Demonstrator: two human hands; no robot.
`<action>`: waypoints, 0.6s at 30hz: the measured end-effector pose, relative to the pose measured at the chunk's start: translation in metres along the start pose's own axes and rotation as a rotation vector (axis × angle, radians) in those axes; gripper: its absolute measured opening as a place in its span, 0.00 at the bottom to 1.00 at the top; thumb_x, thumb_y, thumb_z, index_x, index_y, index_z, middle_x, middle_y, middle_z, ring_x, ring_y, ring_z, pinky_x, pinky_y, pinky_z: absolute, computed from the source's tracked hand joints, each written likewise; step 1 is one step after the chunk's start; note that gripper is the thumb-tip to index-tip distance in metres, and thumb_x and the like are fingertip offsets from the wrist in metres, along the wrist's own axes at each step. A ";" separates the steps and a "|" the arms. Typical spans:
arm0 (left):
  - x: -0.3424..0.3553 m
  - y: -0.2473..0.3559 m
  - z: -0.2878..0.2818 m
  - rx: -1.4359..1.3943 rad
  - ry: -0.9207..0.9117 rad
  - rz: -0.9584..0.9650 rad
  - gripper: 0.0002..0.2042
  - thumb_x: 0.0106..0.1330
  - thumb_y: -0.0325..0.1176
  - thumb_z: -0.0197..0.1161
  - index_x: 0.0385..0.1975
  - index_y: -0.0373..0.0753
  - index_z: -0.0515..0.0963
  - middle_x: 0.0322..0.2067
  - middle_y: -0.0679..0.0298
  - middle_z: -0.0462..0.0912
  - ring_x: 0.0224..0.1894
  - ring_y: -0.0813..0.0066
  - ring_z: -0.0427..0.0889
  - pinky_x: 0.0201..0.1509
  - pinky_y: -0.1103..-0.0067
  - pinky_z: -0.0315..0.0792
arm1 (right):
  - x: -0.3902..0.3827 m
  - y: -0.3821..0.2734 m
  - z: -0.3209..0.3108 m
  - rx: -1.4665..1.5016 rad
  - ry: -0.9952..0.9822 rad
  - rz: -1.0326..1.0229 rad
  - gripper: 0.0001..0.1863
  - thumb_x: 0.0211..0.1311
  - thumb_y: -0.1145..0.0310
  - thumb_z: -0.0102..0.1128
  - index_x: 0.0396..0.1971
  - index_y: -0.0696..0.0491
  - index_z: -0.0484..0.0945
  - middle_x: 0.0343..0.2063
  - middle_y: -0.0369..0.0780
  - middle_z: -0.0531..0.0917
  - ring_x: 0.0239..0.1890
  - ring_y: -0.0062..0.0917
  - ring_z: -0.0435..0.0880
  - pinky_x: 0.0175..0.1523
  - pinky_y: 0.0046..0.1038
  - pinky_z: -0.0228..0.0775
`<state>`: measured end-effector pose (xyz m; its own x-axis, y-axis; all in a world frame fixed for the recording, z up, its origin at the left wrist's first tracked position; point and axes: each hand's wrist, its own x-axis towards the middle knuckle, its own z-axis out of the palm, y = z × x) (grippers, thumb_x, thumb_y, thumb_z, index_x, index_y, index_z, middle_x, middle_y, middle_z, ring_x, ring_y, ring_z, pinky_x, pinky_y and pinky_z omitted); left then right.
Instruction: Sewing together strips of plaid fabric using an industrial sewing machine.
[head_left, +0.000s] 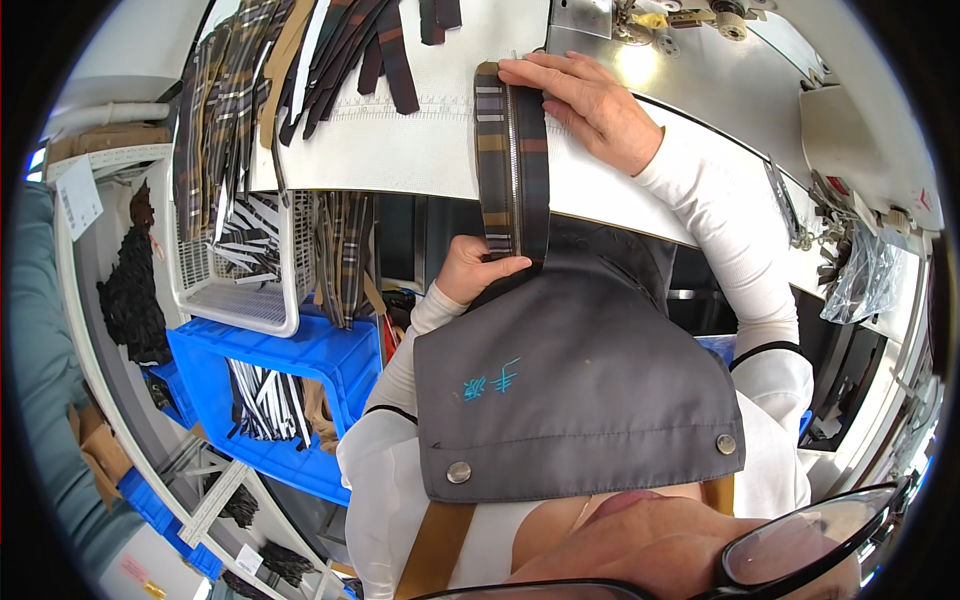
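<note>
A plaid fabric strip with a metal zipper (515, 160) runs along its length, from the white worktable (400, 150) down over the front edge. My left hand (478, 272) pinches the lower end, its thumb across the strip and the other fingers curled behind it. At the upper end lies my right hand (595, 112), fingers stretched out over the strip's top and right edge, pressing on it. A printed ruler scale on the table passes behind the strip.
Plaid and dark fabric strips (370, 50) lie at the table's back left, some hanging over. Below stand a white basket (290, 320) and a blue crate (355, 370) with striped pieces. Sewing machine parts (730, 25) are at the back right; a clear plastic bag (865, 275) hangs right.
</note>
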<state>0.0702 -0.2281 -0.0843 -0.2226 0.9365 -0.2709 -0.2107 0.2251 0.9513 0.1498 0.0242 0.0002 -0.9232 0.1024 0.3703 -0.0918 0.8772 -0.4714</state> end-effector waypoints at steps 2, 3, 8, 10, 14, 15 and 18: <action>0.002 0.002 0.000 0.034 -0.018 0.000 0.07 0.54 0.26 0.68 0.31 0.30 0.82 0.29 0.65 0.84 0.30 0.85 0.78 0.35 0.86 0.72 | 0.000 0.002 -0.001 -0.005 0.004 0.000 0.28 0.58 0.78 0.50 0.61 0.50 0.63 0.54 0.35 0.75 0.59 0.35 0.67 0.62 0.36 0.59; 0.001 0.006 0.001 0.016 -0.026 -0.009 0.07 0.54 0.26 0.68 0.31 0.30 0.82 0.29 0.65 0.84 0.31 0.85 0.78 0.35 0.86 0.72 | 0.000 0.001 0.000 -0.012 0.006 -0.009 0.28 0.58 0.80 0.49 0.61 0.51 0.63 0.53 0.35 0.76 0.59 0.34 0.67 0.62 0.35 0.59; 0.003 0.005 0.000 -0.037 -0.044 0.021 0.07 0.54 0.25 0.68 0.32 0.31 0.82 0.31 0.65 0.84 0.33 0.85 0.78 0.37 0.86 0.72 | 0.002 0.000 -0.002 -0.009 0.019 -0.004 0.28 0.58 0.80 0.49 0.60 0.50 0.64 0.53 0.34 0.76 0.59 0.34 0.67 0.62 0.35 0.59; 0.004 0.008 0.000 -0.023 -0.058 0.013 0.07 0.54 0.25 0.68 0.33 0.32 0.82 0.32 0.65 0.84 0.34 0.85 0.78 0.38 0.86 0.71 | 0.001 0.001 -0.001 -0.011 0.019 -0.006 0.28 0.58 0.80 0.49 0.60 0.50 0.64 0.53 0.34 0.76 0.59 0.35 0.67 0.62 0.35 0.60; 0.004 0.006 0.001 -0.038 -0.058 0.013 0.07 0.54 0.25 0.68 0.33 0.32 0.82 0.32 0.65 0.84 0.34 0.85 0.78 0.38 0.86 0.72 | 0.001 0.001 0.000 0.020 0.027 -0.004 0.27 0.58 0.78 0.50 0.60 0.50 0.65 0.52 0.36 0.76 0.58 0.36 0.68 0.61 0.35 0.61; 0.004 0.006 0.000 -0.038 -0.065 -0.010 0.08 0.54 0.25 0.68 0.33 0.32 0.82 0.32 0.65 0.84 0.34 0.84 0.78 0.38 0.85 0.72 | 0.002 0.001 0.000 0.022 0.033 -0.011 0.26 0.58 0.77 0.52 0.59 0.51 0.66 0.52 0.37 0.76 0.58 0.36 0.68 0.60 0.35 0.61; 0.003 0.006 -0.004 0.005 -0.087 -0.003 0.09 0.55 0.26 0.68 0.34 0.32 0.81 0.33 0.64 0.84 0.34 0.84 0.78 0.39 0.85 0.72 | -0.001 -0.004 -0.007 -0.073 0.017 -0.034 0.24 0.56 0.72 0.57 0.55 0.51 0.70 0.52 0.40 0.76 0.57 0.37 0.69 0.59 0.36 0.62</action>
<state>0.0648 -0.2250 -0.0804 -0.1387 0.9556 -0.2599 -0.2067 0.2287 0.9513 0.1534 0.0234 0.0071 -0.9134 0.0791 0.3992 -0.0951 0.9122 -0.3985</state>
